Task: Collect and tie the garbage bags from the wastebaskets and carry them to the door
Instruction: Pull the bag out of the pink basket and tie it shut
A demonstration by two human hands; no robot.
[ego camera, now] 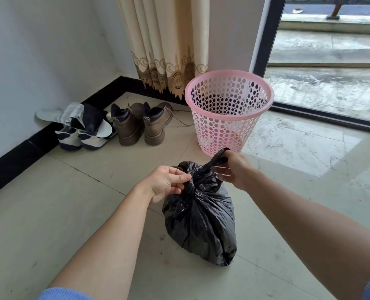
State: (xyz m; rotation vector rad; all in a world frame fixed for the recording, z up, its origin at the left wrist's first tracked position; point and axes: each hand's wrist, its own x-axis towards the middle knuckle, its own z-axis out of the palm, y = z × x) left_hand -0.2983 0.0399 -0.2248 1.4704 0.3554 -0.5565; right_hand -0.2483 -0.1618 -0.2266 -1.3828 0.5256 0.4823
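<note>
While the black garbage bag (199, 215) rests on the floor before the pink wastebasket (228, 111), its neck is pinched by the left hand (165, 184); the free tail, slanting up-right, is gripped by the right hand (233, 167).

Daylight floods in from the glass door (322, 68) at the upper right, and the scene is bright throughout. The tiled floor (294, 144) nearest the glass carries a pale washed-out sheen, fading to a flatter grey-beige toward the left. Shadows are soft: a faint one lies under the black garbage bag (201, 217), whose creased plastic catches small dull highlights. The white wall (39, 50) at left is evenly lit. Focus is sharp across the middle. Wide-angle distortion bows the door frame and stretches the forearms at the lower edges
</note>
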